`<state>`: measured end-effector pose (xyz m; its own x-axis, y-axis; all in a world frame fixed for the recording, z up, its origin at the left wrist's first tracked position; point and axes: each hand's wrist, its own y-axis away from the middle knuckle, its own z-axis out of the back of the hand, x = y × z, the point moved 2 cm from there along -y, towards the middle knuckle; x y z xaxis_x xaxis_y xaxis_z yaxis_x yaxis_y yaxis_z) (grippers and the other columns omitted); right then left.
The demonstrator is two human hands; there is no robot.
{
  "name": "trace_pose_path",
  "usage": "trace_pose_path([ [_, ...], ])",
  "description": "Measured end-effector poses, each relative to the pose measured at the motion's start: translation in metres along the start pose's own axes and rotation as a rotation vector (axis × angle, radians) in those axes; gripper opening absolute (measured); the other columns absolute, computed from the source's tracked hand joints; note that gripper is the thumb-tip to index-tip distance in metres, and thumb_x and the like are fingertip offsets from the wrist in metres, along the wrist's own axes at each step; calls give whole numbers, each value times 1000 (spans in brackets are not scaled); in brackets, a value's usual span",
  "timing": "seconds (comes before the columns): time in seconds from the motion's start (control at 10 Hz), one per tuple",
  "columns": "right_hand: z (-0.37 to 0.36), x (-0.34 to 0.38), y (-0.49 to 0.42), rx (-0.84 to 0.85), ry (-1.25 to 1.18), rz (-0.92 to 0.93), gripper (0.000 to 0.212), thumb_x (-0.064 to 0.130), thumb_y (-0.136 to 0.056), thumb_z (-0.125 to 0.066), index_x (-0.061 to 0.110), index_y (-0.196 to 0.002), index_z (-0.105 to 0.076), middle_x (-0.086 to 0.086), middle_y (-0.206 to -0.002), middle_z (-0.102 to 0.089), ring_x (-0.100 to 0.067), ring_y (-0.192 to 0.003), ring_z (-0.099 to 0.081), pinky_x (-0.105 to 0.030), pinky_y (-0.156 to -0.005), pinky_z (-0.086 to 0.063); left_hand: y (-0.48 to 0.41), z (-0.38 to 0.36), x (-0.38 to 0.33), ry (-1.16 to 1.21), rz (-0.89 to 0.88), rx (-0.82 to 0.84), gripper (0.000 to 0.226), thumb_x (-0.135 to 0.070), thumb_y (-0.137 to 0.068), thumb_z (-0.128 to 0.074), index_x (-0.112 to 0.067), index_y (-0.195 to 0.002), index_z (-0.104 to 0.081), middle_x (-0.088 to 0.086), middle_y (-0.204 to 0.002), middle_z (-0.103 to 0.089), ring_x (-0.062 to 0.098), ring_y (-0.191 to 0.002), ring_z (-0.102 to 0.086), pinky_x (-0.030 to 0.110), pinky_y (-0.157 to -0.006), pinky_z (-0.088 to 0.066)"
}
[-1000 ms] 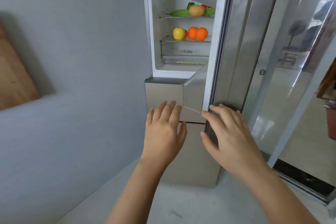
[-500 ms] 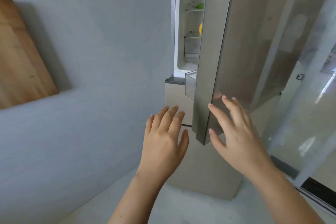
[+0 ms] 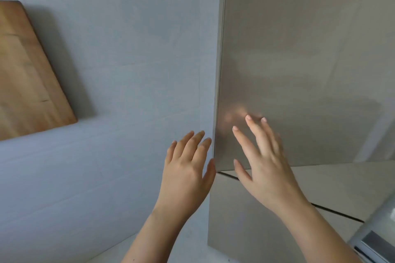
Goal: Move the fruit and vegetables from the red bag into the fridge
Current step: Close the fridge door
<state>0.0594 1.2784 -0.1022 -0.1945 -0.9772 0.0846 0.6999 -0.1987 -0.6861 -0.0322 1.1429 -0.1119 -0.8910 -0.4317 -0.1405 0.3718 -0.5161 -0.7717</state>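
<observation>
The fridge's brushed-metal upper door [image 3: 299, 60] fills the right half of the view and lies flush with the fridge front, hiding the fruit and vegetables inside. My right hand [image 3: 263, 160] is spread with straight fingers, its fingertips at the door's lower left part; a blurred reflection of it shows in the metal. My left hand [image 3: 188, 168] hovers open just left of the door's edge, holding nothing. The red bag is out of view.
A grey tiled wall [image 3: 128, 70] stands close on the left, with a wooden board [image 3: 27, 74] leaning on it. Below the upper door are the fridge's lower drawer fronts [image 3: 267, 230]. A glass sliding door's frame [image 3: 376, 239] shows at the bottom right.
The fridge door swung from wide open to shut, pushed by my right hand; the shelves with the produce vanished behind it. My left hand stayed beside the door's edge.
</observation>
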Motion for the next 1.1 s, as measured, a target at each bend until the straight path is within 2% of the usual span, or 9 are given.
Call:
trace_pose_path([
  [0.2, -47, -27, -53, 62, 61, -24, 64, 21, -74, -71, 11, -131, -44, -21, -143, -36, -46, -131, -29, -68, -90, -34, -26, -38, 31, -7, 22, 30, 35, -28, -85, -45, -11, -114, -56, 8, -122, -61, 28, -116, -53, 48, -93, -46],
  [0.3, -70, -39, -78, 83, 119, -73, 69, 21, -69, -75, 9, -130, -47, -21, -142, -39, -47, -130, -32, -71, -89, -32, -40, -61, 44, 3, 29, 49, 35, -29, -85, -45, -12, -114, -56, 7, -122, -61, 27, -116, -53, 48, -94, -44],
  [0.6, -134, -74, -137, 140, 196, -295, 74, 34, -77, -68, 10, -139, -36, -18, -146, -34, -39, -134, -30, -64, -101, -24, -100, -118, 90, 4, 73, 76, 39, -30, -81, -42, -9, -108, -62, 9, -113, -65, 31, -108, -60, 52, -86, -48],
  [0.7, -146, -73, -142, 112, 226, -349, 75, 36, -73, -71, 8, -136, -42, -21, -142, -40, -42, -130, -35, -64, -97, -28, -115, -130, 106, 5, 59, 61, 40, -30, -82, -41, -9, -108, -62, 9, -113, -66, 31, -108, -60, 52, -87, -47],
  [0.9, -149, -68, -145, 62, 257, -372, 70, 36, -72, -72, 6, -131, -48, -25, -137, -44, -43, -126, -41, -66, -94, -30, -122, -142, 113, 20, 35, 91, 41, -31, -82, -41, -9, -108, -63, 9, -113, -66, 30, -108, -60, 52, -87, -48],
  [1.0, -142, -57, -151, 0, 259, -344, 65, 35, -72, -73, 4, -126, -52, -26, -129, -52, -44, -120, -47, -65, -92, -34, -120, -132, 121, 14, 80, 84, 40, -31, -82, -41, -9, -108, -63, 9, -112, -66, 31, -108, -60, 51, -87, -48],
  [1.1, -137, -39, -158, -95, 193, -245, 46, 30, -78, -65, 3, -115, -59, -23, -120, -59, -42, -110, -55, -57, -87, -43, -112, -119, 128, -24, 157, 49, 41, -32, -81, -42, -8, -106, -64, 10, -111, -66, 32, -107, -59, 51, -88, -48],
])
